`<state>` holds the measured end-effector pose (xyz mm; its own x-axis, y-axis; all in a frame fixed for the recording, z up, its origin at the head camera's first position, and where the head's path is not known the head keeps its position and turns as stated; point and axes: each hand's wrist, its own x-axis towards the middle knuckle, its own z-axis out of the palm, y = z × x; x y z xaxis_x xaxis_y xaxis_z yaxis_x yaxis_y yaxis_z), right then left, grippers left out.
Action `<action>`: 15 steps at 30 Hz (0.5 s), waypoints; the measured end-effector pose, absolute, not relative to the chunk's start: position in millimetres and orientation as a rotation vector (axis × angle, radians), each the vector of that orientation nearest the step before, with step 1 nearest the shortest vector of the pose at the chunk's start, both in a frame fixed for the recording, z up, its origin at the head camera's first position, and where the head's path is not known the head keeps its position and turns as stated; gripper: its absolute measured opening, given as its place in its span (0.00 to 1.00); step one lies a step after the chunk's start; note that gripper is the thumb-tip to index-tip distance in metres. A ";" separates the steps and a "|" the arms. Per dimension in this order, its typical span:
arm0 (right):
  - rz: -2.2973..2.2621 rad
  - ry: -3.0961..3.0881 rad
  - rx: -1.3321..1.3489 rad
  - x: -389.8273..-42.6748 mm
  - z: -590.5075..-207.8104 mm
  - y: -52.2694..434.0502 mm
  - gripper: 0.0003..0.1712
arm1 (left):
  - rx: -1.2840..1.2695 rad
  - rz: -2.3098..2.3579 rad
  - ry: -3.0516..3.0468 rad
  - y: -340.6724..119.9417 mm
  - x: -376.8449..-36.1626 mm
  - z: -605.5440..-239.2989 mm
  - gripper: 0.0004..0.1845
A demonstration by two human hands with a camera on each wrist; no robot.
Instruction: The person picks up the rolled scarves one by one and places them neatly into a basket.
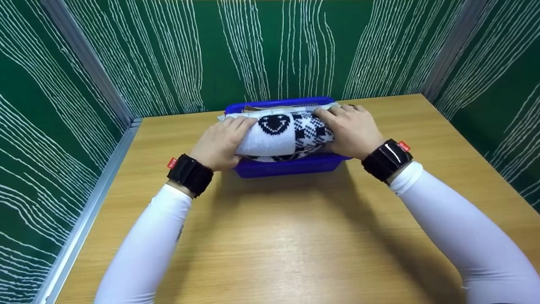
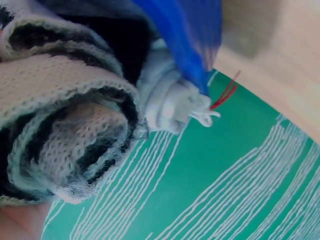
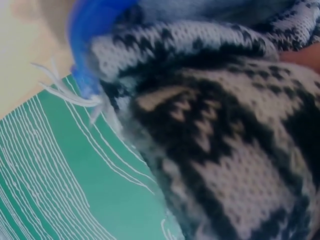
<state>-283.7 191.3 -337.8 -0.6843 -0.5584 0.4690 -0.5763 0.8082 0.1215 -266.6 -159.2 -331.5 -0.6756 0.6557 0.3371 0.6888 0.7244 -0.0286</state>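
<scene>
A rolled black-and-white knitted scarf [image 1: 272,139] with a smiley face and a checked pattern lies across the top of a blue plastic basket [image 1: 291,166]. My left hand [image 1: 221,141] grips its left end, and my right hand [image 1: 354,131] holds the checked right end. The roll's spiral end shows in the left wrist view, where the scarf [image 2: 85,145] is near the basket's blue wall [image 2: 185,40]. Behind it sits a white cloth roll [image 2: 167,97] with loose strings. Most fingertips are hidden behind the knit.
The basket stands on a wooden table [image 1: 270,236] near the back green wall [image 1: 270,50], which has white wavy lines. Similar walls close off both sides, with grey metal posts [image 1: 90,59] at the corners. A thin red strand [image 2: 227,95] shows near the white roll.
</scene>
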 end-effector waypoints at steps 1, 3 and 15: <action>0.050 -2.501 0.841 -284.4 -339.6 191.5 0.53 | -1.048 -0.118 -2.599 -159.0 -267.4 -333.7 0.44; 0.055 -2.510 0.837 -286.2 -342.9 192.1 0.53 | -1.047 -0.060 -2.586 -158.5 -268.7 -337.3 0.44; 0.150 -2.537 0.935 -297.7 -355.6 202.0 0.53 | -1.021 0.214 -2.560 -155.5 -271.0 -348.7 0.47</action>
